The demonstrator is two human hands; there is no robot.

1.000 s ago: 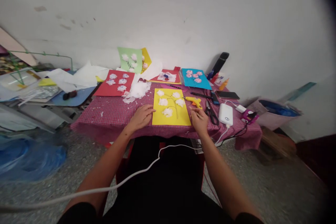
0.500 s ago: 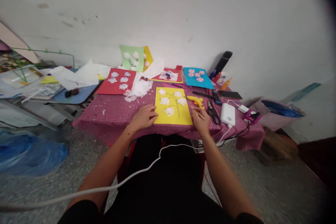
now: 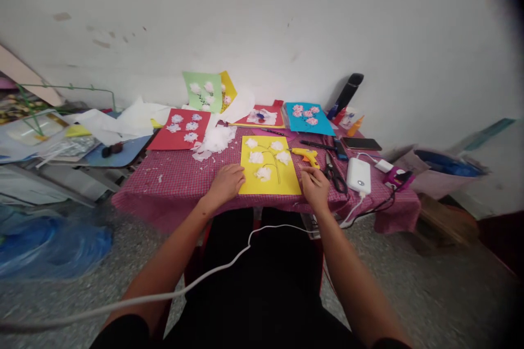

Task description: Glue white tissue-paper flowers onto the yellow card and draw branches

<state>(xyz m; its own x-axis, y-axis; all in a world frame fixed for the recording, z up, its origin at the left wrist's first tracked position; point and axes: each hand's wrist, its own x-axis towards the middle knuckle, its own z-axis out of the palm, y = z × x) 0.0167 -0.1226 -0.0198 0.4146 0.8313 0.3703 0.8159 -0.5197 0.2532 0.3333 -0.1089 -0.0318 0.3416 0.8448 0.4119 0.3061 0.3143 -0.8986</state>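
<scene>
A yellow paper sheet [image 3: 268, 185] lies at the table's front edge, with several white tissue-like flowers [image 3: 263, 174] and thin curved stem lines on it. My left hand [image 3: 227, 181] rests at the sheet's left edge, palm down, its fingers stretched towards the paper. Beside the right edge, my right hand [image 3: 315, 185] is closed around a thin tan pencil-like stick [image 3: 314, 179]; its exact kind is too small to make out. Just beyond that hand lies a yellow glue gun [image 3: 306, 156], its nozzle by the sheet. Black scissors [image 3: 336, 177] lie to the right.
White paper scraps [image 3: 215, 140] are heaped behind my left hand. Red [image 3: 167, 139], green [image 3: 192, 79] and blue [image 3: 292, 122] sheets with flowers stand or lie at the back. A white power bank [image 3: 358, 175] and a phone [image 3: 362, 144] lie right. A white cable [image 3: 221, 268] crosses my lap.
The view has shifted slightly. My left hand's fingers look closer together at the sheet's edge. My right hand stays by the right edge with the same stick.
</scene>
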